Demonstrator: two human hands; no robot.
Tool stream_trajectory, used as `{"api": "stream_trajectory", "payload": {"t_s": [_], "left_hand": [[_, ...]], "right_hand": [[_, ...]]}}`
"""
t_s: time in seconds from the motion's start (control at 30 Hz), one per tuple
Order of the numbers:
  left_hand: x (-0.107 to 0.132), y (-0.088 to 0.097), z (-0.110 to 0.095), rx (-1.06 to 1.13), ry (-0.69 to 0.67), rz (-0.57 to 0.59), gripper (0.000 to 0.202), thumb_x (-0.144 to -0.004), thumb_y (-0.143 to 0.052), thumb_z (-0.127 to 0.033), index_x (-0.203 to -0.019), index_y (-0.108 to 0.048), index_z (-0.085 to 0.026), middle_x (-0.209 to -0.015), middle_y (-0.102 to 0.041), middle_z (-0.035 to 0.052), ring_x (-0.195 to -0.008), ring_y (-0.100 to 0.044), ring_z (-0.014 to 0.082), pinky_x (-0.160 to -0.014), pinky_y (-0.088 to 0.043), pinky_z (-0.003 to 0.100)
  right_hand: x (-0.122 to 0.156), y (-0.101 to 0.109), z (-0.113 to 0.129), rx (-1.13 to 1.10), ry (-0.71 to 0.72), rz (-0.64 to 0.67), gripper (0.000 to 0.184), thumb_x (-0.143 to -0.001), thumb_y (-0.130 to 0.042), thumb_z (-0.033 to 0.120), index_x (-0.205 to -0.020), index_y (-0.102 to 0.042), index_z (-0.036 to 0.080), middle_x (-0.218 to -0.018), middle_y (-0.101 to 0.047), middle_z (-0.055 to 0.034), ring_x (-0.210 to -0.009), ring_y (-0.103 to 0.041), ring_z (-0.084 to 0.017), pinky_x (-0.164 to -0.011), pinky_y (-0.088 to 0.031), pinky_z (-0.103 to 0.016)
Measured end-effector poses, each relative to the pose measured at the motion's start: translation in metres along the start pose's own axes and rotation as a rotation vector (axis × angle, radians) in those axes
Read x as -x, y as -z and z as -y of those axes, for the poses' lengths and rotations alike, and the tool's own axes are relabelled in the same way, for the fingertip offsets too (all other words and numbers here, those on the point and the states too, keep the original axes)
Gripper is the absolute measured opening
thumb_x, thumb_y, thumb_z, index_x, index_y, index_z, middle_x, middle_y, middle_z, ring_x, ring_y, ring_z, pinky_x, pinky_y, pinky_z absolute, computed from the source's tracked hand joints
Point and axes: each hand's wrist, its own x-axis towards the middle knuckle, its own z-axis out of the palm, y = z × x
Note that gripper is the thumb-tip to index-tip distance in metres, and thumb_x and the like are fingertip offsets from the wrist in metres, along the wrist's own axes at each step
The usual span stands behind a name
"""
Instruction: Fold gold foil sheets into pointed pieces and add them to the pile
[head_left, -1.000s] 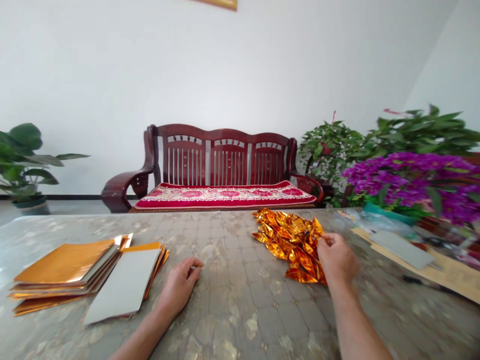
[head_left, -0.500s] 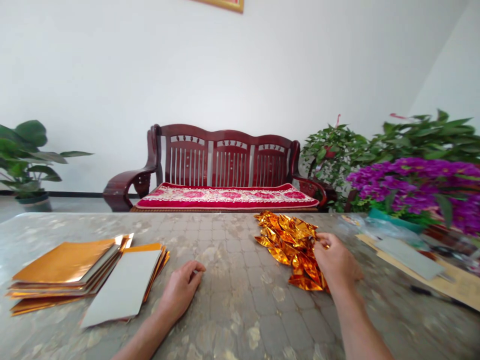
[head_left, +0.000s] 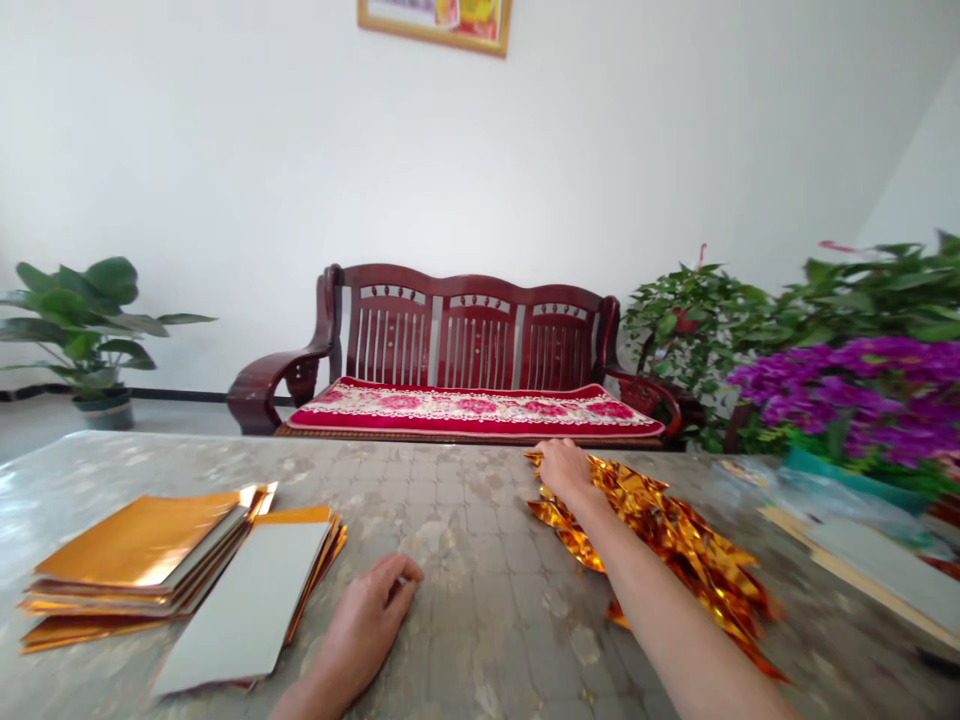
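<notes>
A heap of folded gold foil pieces (head_left: 675, 535) lies on the marbled table (head_left: 480, 600), right of centre. My right hand (head_left: 564, 470) reaches across to the heap's far left end and rests on it, knuckles up; its fingertips are hidden. My forearm crosses over the heap. My left hand (head_left: 371, 620) lies on the table with fingers loosely curled and nothing in it. Just left of it sit two stacks of gold sheets (head_left: 142, 545), the nearer one topped by a sheet turned grey side up (head_left: 247, 605).
A dark red wooden bench (head_left: 465, 355) with a red cushion stands behind the table. Purple flowers (head_left: 862, 395) and green plants crowd the right side, above grey cards (head_left: 877, 555) on the table. A potted plant (head_left: 90, 330) stands far left.
My right hand has moved from the heap's near right side to its far left end, and the heap now looks spread toward me. The camera has tilted up. My left hand stayed put.
</notes>
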Motion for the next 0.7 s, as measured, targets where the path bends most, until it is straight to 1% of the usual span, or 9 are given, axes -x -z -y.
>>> {"api": "stream_trajectory", "payload": {"t_s": [0.1,0.17,0.23,0.27,0.3,0.37,0.53,0.7], "left_hand": [[0.000,0.000,0.000,-0.016,0.003,0.015,0.019,-0.085,-0.049,-0.030,-0.081,-0.066,-0.023,-0.078,-0.068,0.0022,-0.073,-0.062,0.0202,-0.067,-0.042,0.025],[0.000,-0.001,0.000,-0.017,-0.002,0.019,0.018,-0.085,-0.048,-0.028,-0.079,-0.065,-0.023,-0.079,-0.069,0.0023,-0.074,-0.062,0.0202,-0.068,-0.042,0.025],[-0.001,-0.001,0.001,-0.017,-0.006,0.023,0.019,-0.085,-0.048,-0.028,-0.079,-0.065,-0.023,-0.079,-0.069,0.0022,-0.075,-0.063,0.0201,-0.069,-0.042,0.025],[-0.001,-0.002,0.001,-0.019,-0.005,0.029,0.019,-0.085,-0.048,-0.028,-0.079,-0.065,-0.023,-0.079,-0.069,0.0022,-0.075,-0.063,0.0201,-0.069,-0.043,0.025],[-0.002,-0.002,0.001,-0.022,-0.004,0.037,0.020,-0.086,-0.047,-0.029,-0.079,-0.065,-0.023,-0.079,-0.069,0.0022,-0.075,-0.063,0.0202,-0.070,-0.043,0.025],[-0.002,-0.002,0.001,-0.030,0.000,0.052,0.020,-0.087,-0.047,-0.030,-0.080,-0.065,-0.023,-0.078,-0.068,0.0022,-0.074,-0.063,0.0200,-0.069,-0.042,0.025],[-0.002,-0.002,0.001,-0.029,0.007,0.057,0.019,-0.087,-0.048,-0.028,-0.078,-0.064,-0.023,-0.078,-0.068,0.0023,-0.072,-0.063,0.0195,-0.068,-0.042,0.025],[-0.002,-0.002,0.001,-0.041,0.014,0.065,0.017,-0.085,-0.049,-0.026,-0.079,-0.065,-0.022,-0.079,-0.068,0.0027,-0.073,-0.062,0.0193,-0.068,-0.042,0.025]], "right_hand": [[-0.018,-0.019,0.013,0.050,0.086,0.052,0.035,-0.087,-0.050,0.006,-0.110,-0.071,0.020,-0.115,-0.069,-0.0122,-0.110,-0.057,-0.024,-0.088,-0.043,-0.034],[-0.026,-0.031,0.022,0.086,0.137,0.082,0.029,-0.091,-0.050,0.008,-0.106,-0.072,0.019,-0.117,-0.067,-0.0131,-0.111,-0.057,-0.023,-0.090,-0.044,-0.035],[-0.032,-0.041,0.029,0.129,0.161,0.095,0.020,-0.095,-0.053,0.017,-0.108,-0.069,0.017,-0.118,-0.065,-0.0135,-0.111,-0.058,-0.023,-0.093,-0.046,-0.037],[-0.034,-0.045,0.031,0.152,0.165,0.096,0.021,-0.096,-0.056,0.025,-0.113,-0.065,0.016,-0.121,-0.063,-0.0121,-0.109,-0.059,-0.023,-0.093,-0.049,-0.040],[-0.037,-0.047,0.033,0.175,0.169,0.096,0.027,-0.096,-0.058,0.031,-0.118,-0.062,0.017,-0.123,-0.061,-0.0108,-0.107,-0.060,-0.023,-0.091,-0.051,-0.042],[-0.042,-0.051,0.034,0.215,0.174,0.092,0.035,-0.095,-0.059,0.037,-0.124,-0.057,0.017,-0.125,-0.059,-0.0091,-0.105,-0.061,-0.022,-0.089,-0.054,-0.044],[-0.053,-0.057,0.031,0.276,0.187,0.095,0.035,-0.094,-0.060,0.036,-0.123,-0.058,0.016,-0.124,-0.059,-0.0107,-0.105,-0.061,-0.022,-0.088,-0.054,-0.042],[-0.056,-0.067,0.023,0.264,0.206,0.112,0.037,-0.094,-0.061,0.036,-0.123,-0.058,0.014,-0.124,-0.059,-0.0117,-0.105,-0.062,-0.023,-0.088,-0.054,-0.042]]}}
